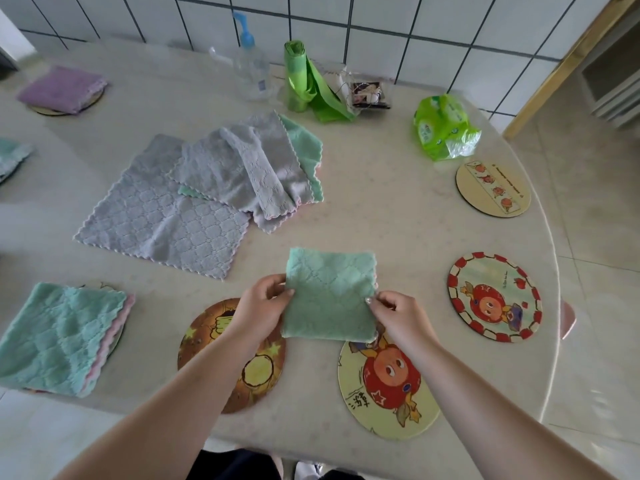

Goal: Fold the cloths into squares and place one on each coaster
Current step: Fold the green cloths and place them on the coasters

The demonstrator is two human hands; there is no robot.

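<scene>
Folded green quilted microfibre cloth (330, 294) pinched at opposite side edges by the left hand (263, 306) and right hand (398, 315), both clamped on it, held taut above the pale worktop (381, 202) (apparently to keep its square shape) near the yellow round cartoon coaster (384, 386).

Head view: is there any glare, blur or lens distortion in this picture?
Head view: a bright glare streak runs along the right edge of the table; wide-angle distortion curves the wall tiles and table rim; lighting is soft, with faint shadows; the folded green cloth, held by the left hand and right hand, is reasonably sharp, the corners softer.
</scene>
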